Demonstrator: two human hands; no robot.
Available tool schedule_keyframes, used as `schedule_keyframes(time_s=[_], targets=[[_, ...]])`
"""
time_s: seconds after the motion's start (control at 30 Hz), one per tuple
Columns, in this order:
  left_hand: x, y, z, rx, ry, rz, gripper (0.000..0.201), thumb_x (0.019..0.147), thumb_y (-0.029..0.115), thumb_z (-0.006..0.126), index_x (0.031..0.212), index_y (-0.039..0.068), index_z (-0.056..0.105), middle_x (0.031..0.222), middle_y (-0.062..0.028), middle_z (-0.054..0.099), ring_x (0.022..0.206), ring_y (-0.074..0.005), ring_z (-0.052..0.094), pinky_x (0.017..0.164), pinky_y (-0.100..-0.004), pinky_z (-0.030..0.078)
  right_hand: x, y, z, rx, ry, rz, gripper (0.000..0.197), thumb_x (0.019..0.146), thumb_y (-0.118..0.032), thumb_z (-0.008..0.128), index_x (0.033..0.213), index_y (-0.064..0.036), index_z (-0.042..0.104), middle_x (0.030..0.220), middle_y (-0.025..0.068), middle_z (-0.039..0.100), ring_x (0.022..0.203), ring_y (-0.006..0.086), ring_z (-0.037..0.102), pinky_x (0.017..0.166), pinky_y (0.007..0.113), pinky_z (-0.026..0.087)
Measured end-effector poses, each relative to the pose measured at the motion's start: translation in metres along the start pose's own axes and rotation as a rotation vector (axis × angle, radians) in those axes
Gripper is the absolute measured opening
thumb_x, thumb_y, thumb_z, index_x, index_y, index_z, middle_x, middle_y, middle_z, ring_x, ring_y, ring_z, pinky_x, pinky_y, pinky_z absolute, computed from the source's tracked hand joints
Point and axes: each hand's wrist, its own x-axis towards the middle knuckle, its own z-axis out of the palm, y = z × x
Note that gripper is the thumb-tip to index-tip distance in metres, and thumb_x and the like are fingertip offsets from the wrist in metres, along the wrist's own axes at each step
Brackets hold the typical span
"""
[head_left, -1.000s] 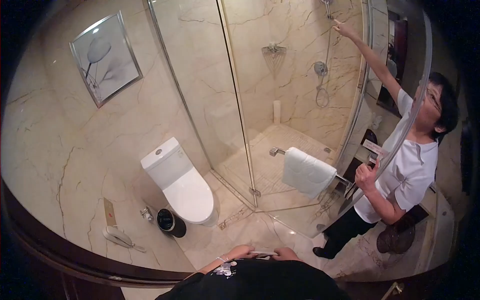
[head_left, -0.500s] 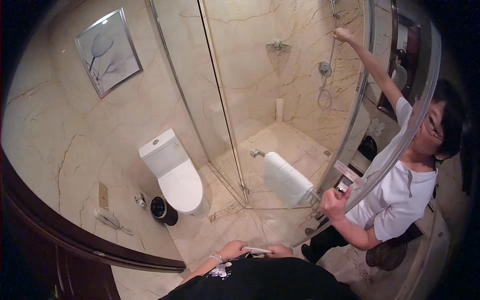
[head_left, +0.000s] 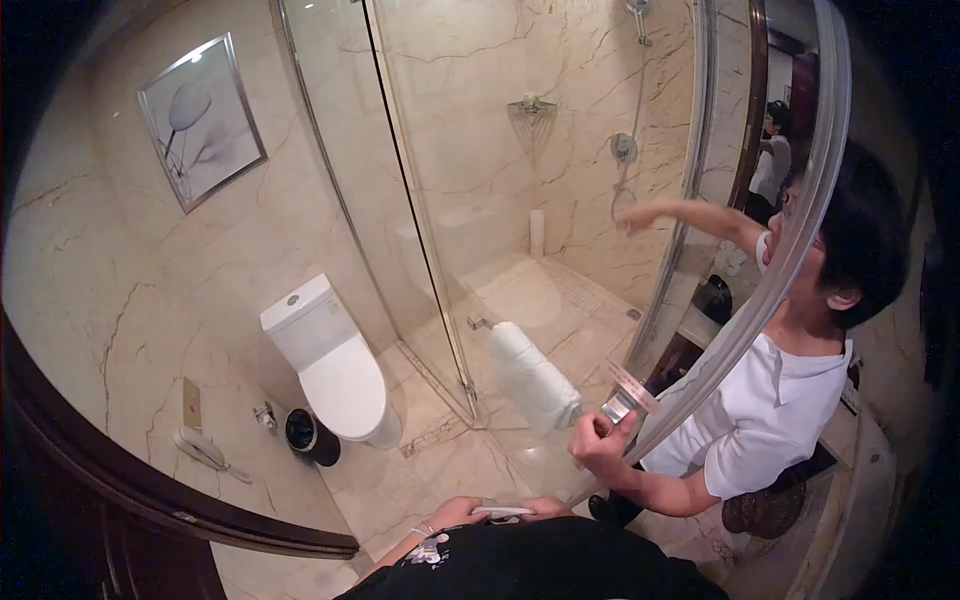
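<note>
At the bottom of the view, close to my body, my left hand (head_left: 462,511) and my right hand (head_left: 548,508) grip the two ends of a thin, flat white object (head_left: 503,512). Its edge faces up, so I cannot make out its kind. A bracelet circles my left wrist. To the right, a person in a white shirt (head_left: 775,400) grasps the metal handle (head_left: 620,405) of the glass shower door with one hand (head_left: 600,445). Their other arm (head_left: 700,215) reaches out into the shower, the hand blurred.
A white toilet (head_left: 342,385) and a black bin (head_left: 310,436) stand at the left wall, beside a wall phone (head_left: 205,450). White towels (head_left: 535,375) hang on a bar across the shower glass. A dark wooden door frame (head_left: 250,530) curves along the lower left.
The other person's outstretched arm has dropped from the upper shower wall to a lower point. My view has shifted slightly, and my hands keep holding the white object.
</note>
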Motion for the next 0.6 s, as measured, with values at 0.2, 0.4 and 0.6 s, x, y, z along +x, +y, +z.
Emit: schedule_keyframes(time_s=[0.2, 0.4, 0.6], targets=[[0.002, -0.006, 0.008, -0.014, 0.029, 0.022, 0.034, 0.079, 0.036, 0.049, 0.076, 0.003, 0.055, 0.072, -0.0186, 0.056, 0.071, -0.0338, 0.054, 0.063, -0.0403, 0.042, -0.008, 0.002, -0.003, 0.131, 0.064, -0.03, 0.033, 0.078, -0.036, 0.046, 0.087, -0.006, 0.056, 0.076, 0.0161, 0.057, 0.074, 0.0249, 0.057, 0.067, 0.034, 0.042], [0.0, 0.0, 0.006, -0.009, 0.073, 0.027, 0.033, 0.079, 0.035, 0.049, 0.075, 0.003, 0.054, 0.071, -0.0185, 0.056, 0.07, -0.034, 0.054, 0.062, -0.0405, 0.042, -0.01, -0.008, -0.02, 0.057, 0.061, -0.029, 0.035, 0.076, -0.039, 0.049, 0.087, -0.0062, 0.058, 0.077, 0.0165, 0.058, 0.076, 0.0277, 0.057, 0.066, 0.035, 0.042], [-0.005, 0.0, 0.006, -0.048, 0.02, -0.011, 0.034, 0.079, 0.036, 0.048, 0.073, 0.003, 0.053, 0.07, -0.0188, 0.055, 0.069, -0.0353, 0.053, 0.061, -0.042, 0.04, -0.015, -0.027, -0.025, 0.04, 0.137, 0.073, 0.032, 0.073, -0.036, 0.051, 0.083, -0.0067, 0.058, 0.077, 0.0169, 0.058, 0.077, 0.0324, 0.056, 0.067, 0.04, 0.042]])
